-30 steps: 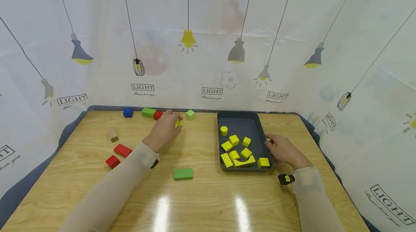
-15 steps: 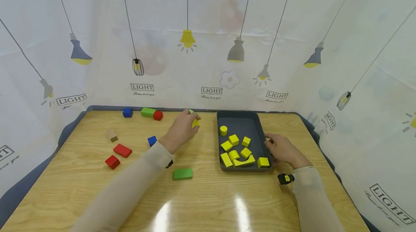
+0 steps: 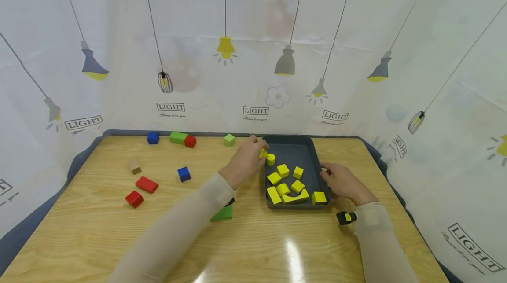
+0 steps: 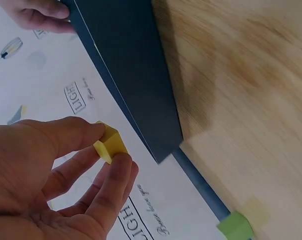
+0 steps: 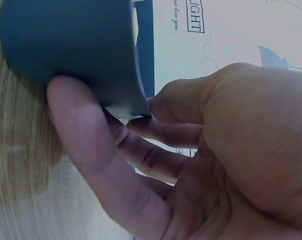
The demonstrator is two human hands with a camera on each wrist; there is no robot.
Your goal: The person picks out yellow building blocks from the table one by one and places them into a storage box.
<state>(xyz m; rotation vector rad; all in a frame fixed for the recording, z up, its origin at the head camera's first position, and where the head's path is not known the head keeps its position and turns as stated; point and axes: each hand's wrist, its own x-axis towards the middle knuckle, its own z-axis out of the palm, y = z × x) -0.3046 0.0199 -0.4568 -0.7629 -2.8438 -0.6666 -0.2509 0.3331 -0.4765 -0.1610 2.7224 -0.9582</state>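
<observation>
My left hand point(image 3: 247, 159) pinches a small yellow block point(image 4: 111, 143) with angled faces between thumb and fingertips. In the head view it hangs at the left rim of the dark grey tray point(image 3: 291, 148), beside a yellow cylinder point(image 3: 271, 159) standing inside. My right hand point(image 3: 346, 181) grips the tray's right wall, with the thumb at the rim and a finger along the outside in the right wrist view. Several yellow blocks point(image 3: 298, 186) lie in the tray's nearer half, among them cubes, an arch point(image 3: 295, 197) and a flat rectangular piece point(image 3: 273, 195).
Left of the tray lie a light green cube point(image 3: 229, 140), a green block point(image 3: 178, 137) touching a red one point(image 3: 190, 141), blue cubes point(image 3: 184, 174), red blocks point(image 3: 147, 185) and a plain wooden block point(image 3: 134, 167). My left sleeve partly covers a flat green block point(image 3: 223, 214).
My left hand has carried the yellow block rightward from the back middle of the table to the tray's left rim, uncovering a blue cube. The right hand has stayed on the tray.
</observation>
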